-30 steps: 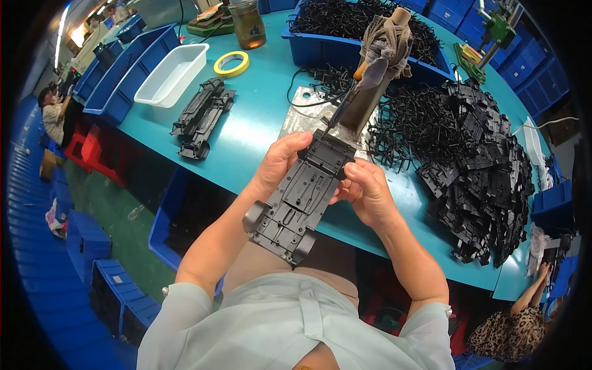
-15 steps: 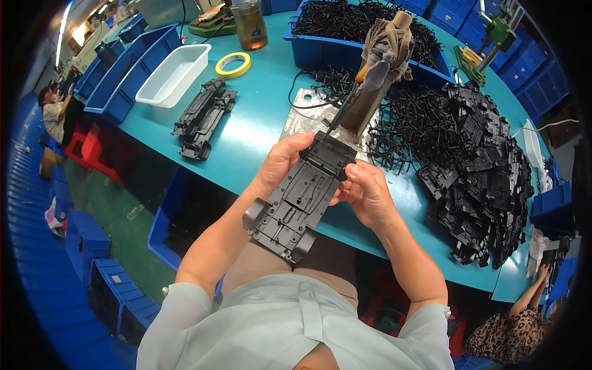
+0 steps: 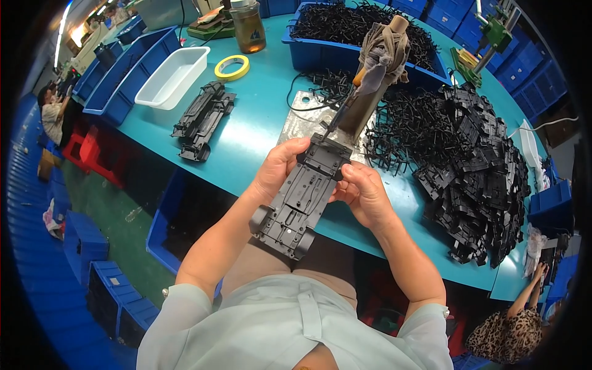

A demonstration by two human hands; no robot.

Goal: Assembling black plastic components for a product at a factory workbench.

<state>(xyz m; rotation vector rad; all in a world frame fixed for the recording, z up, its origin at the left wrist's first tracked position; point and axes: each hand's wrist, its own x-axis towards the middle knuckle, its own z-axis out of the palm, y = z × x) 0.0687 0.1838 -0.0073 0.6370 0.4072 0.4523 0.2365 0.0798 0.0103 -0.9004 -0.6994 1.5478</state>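
Observation:
Between both hands I hold a black plastic toy-car chassis (image 3: pixel 300 191), tilted with its far end raised toward the bench fixture. My left hand (image 3: pixel 282 161) grips its far left edge, thumb on top. At the far right edge, my right hand (image 3: pixel 365 188) pinches it between thumb and curled fingers. A thin dark rod (image 3: pixel 333 125), like a soldering iron tip, slants down from the cloth-wrapped upright post (image 3: pixel 370 105). The rod's tip meets the chassis's far end; whether it presses in is hard to make out. The post stands on a metal plate (image 3: pixel 296 126).
Left on the green bench (image 3: pixel 246 117) lie stacked black chassis (image 3: pixel 205 120), a yellow tape roll (image 3: pixel 232 68) and a white tray (image 3: pixel 143 97). Loose black parts (image 3: pixel 410 126) and a chassis heap (image 3: pixel 478 185) cover the right. Behind stand a blue bin (image 3: pixel 296 52) and a jar (image 3: pixel 248 34).
The chassis has shifted slightly, its near end swinging a little to the right and away from me. Both hands keep their hold, and the rod still meets the far end.

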